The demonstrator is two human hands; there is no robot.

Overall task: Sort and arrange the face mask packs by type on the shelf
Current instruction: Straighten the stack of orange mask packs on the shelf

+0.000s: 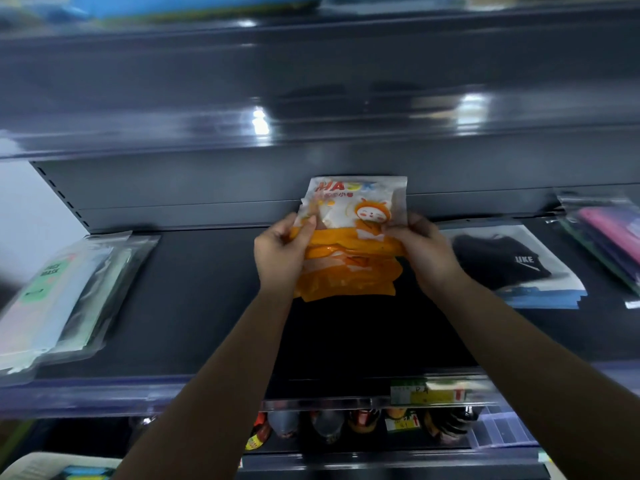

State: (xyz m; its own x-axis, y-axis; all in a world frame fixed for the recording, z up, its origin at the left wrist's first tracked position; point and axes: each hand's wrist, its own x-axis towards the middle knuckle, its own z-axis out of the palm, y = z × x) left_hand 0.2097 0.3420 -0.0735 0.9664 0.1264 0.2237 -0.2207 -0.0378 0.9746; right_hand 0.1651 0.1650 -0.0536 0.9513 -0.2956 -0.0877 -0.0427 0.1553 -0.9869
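The dark shelf [194, 306] runs the full width of the view, with the underside of the next shelf board [311, 81] hanging low over it. At the far left a stack of pale packs marked "FACE MASK" [52, 292] lies tilted near the front edge. To the right of centre a clear pack with a black mask [509, 261] lies flat on blue-edged packs, and at the far right edge more packs with pink and purple masks [609, 233] lean against the back panel. Below the front lip, beside a yellow price tag [433, 393], bottles [346, 427] fill the lower shelf — blurred.

Both arms reach up from below to the middle of the shelf. The left hand [280, 251] pinches the left edge of the orange mask packs [349, 244], thumb on the front; the right hand [426, 251] grips their right edge. The packs are held upright, a few together, clear of the back panel — whether their lower edge touches the shelf cannot be told.

Bare dark surface lies open to either side of the hands, wider on the left.
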